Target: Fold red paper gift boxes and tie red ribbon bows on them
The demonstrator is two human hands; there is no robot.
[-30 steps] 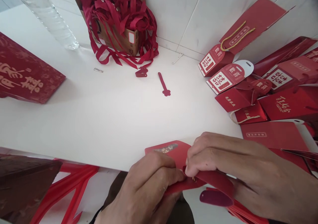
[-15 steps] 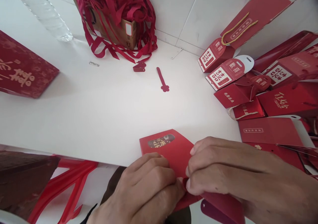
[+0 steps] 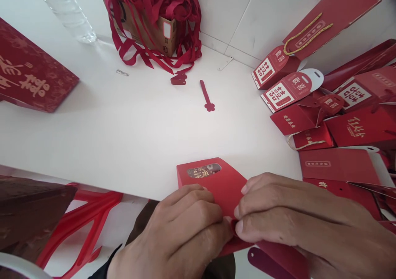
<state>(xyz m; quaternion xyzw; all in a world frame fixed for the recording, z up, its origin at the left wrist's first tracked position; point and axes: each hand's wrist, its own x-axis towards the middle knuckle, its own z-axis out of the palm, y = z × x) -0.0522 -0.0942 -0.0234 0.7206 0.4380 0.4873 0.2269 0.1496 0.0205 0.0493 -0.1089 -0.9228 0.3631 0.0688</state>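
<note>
A red paper gift box point(image 3: 227, 184) with an oval window and gold print lies at the table's front edge, between my hands. My left hand point(image 3: 185, 225) is closed on its near left side, fingertips pressed at the near edge. From the right my right hand point(image 3: 284, 213) grips the same box, its fingertips meeting the left thumb over a small dark red piece. A darker flap with a round hole point(image 3: 262, 263) hangs below my right hand. What the fingertips pinch is mostly hidden.
Several red gift boxes and bags point(image 3: 315, 163) crowd the right side. A cardboard box point(image 3: 157, 38) overflowing with red ribbon point(image 3: 130, 27) stands at the back, beside a plastic bottle point(image 3: 71, 15). A red strip with a flower end point(image 3: 206, 95) lies mid-table; a large red box point(image 3: 37, 73) stands left.
The view has shifted slightly, so the table things appear moved a little. Both hands keep their hold on the gift box, fingertips still together at its near edge.
</note>
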